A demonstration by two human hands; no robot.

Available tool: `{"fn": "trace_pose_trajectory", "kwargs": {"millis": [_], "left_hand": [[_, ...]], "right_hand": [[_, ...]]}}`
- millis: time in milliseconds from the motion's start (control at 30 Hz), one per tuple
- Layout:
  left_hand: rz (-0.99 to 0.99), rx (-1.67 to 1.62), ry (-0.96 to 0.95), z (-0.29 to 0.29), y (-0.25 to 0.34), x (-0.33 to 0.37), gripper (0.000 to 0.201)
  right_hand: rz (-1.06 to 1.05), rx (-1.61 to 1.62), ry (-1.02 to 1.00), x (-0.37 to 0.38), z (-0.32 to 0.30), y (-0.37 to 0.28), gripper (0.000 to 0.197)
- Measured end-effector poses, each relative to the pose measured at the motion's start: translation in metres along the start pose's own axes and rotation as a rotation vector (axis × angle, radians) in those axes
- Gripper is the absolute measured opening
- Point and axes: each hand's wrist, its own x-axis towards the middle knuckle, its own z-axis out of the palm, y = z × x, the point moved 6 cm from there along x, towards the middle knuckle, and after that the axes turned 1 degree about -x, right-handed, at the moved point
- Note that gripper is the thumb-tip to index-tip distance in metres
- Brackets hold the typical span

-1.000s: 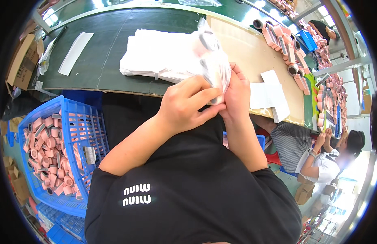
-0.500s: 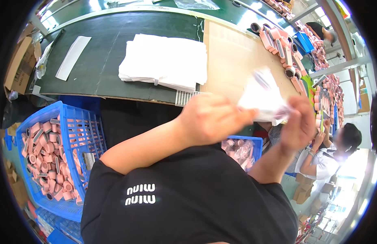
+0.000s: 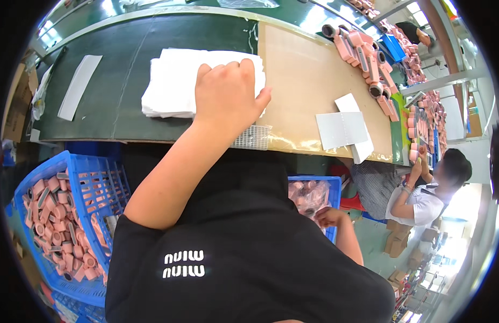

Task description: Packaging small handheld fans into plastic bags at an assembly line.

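- White plastic bags (image 3: 174, 81), flat and stacked in a loose pile, lie on the dark green work table (image 3: 115, 107), at the seam where the green surface meets a brown cardboard sheet (image 3: 308, 81).
- The left hand (image 3: 228, 94) rests palm down on the right part of the pile, the forearm coming up from the lower middle of the view.
- Its fingers (image 3: 222, 67) lie close together and slightly curled over the top bag, knuckles raised; the thumb (image 3: 260, 99) points right, past the pile's edge toward the cardboard. The hand presses on the pile, but whether it pinches a bag cannot be told.
- Most of the pile lies to the left of the fingers and beyond them; only a narrow strip shows to the right of the hand.
- The right hand (image 3: 327, 215) is low, below the table edge, reaching into a blue crate (image 3: 331, 185) holding a clear bag of pink parts (image 3: 308, 195). Its fingers look curled, but what they grip is hidden.
- A small white mesh piece (image 3: 252, 137) lies at the table's near edge, just below the left wrist.
- White cards (image 3: 343, 129) lie on the cardboard, well to the right.
- A second blue crate of pink cylindrical parts (image 3: 61, 215) stands at the lower left.
- Another person (image 3: 416, 194) sits at the right, beside rows of pink parts (image 3: 368, 54).
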Motion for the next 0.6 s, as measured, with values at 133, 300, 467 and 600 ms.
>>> {"fn": "trace_pose_trajectory", "kwargs": {"millis": [133,300,467,600], "left_hand": [[0.082,-0.034,0.065,0.004,-0.002,-0.009,0.019],[0.040,-0.125,0.100,-0.003,-0.002,-0.012,0.014],[0.051,-0.172,0.127,-0.006,-0.004,-0.016,0.011],[0.064,-0.545,0.052,0.016,-0.002,-0.012,0.010]], "right_hand": [[-0.012,-0.505,0.071,-0.030,0.025,-0.076,0.035],[-0.704,-0.397,-0.099,-0.253,0.026,-0.249,0.022],[-1.234,-0.322,0.751,-0.320,-0.087,-0.407,0.024],[-1.055,-0.787,1.770,-0.265,-0.212,-0.490,0.040]]}}
